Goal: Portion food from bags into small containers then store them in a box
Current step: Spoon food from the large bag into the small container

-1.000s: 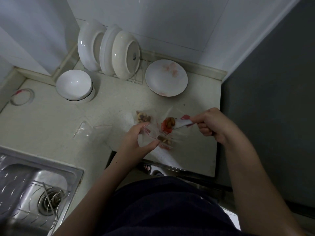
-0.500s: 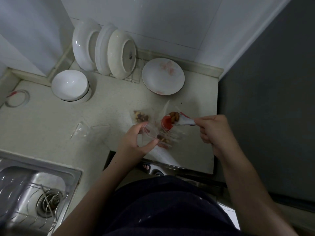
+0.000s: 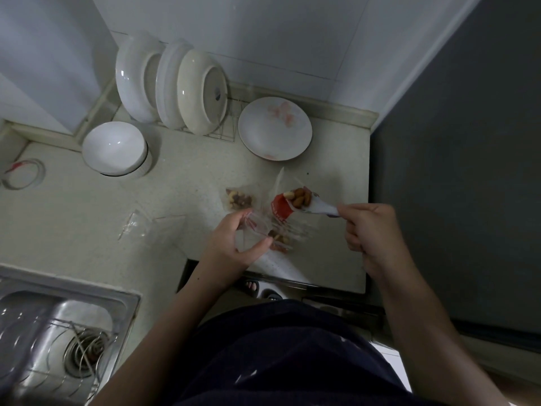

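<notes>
Two hands share this. Fingers of my right hand pinch the tail of the snack bag, at two o'clock of the clear container my left hand curls round, over the bench. Both look light and crinkly; I'd grip edges.

The right hand has tipped the snack bag; nuts now crowd its mouth.

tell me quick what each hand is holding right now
Left hand: holding a small clear container.
Right hand: pinching the end of a red and white snack bag.
</notes>
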A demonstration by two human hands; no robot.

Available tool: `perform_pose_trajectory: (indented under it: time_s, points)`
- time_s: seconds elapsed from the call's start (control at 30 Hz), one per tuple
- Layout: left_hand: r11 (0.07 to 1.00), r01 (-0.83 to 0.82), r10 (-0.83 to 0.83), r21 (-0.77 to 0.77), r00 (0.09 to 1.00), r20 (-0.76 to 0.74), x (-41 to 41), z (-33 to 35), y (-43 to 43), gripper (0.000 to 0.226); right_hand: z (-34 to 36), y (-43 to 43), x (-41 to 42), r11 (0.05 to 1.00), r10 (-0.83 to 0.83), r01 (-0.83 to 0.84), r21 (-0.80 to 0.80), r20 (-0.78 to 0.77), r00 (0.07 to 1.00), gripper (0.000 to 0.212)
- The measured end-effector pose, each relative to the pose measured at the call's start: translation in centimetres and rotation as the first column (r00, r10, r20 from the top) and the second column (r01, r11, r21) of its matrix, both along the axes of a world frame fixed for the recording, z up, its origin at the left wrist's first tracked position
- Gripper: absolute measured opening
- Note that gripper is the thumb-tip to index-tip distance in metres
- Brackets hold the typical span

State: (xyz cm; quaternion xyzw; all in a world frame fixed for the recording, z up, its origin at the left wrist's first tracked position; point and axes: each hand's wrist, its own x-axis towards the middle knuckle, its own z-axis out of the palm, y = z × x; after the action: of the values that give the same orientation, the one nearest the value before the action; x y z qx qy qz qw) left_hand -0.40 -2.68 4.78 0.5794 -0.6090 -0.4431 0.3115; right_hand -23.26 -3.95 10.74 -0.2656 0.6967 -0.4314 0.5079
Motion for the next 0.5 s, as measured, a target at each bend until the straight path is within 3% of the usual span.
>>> perform_pose_trajectory:
  time_s: [0.27,0.5]
  points:
    - [0.999,0.035,-0.035,-0.026,0.999,-0.004,-0.5,-0.1,-0.6,0.059,-0.3,0.2,0.3,0.999,0.035,-0.035,0.002,-0.012,0.999,0.027]
    - [0.993,0.083,-0.084,-0.084,0.996,-0.006,-1.1,0.9,-1.6,0.067,-0.2,0.0,0.5,0.999,-0.019,0.014,0.052,0.099,0.995,0.026]
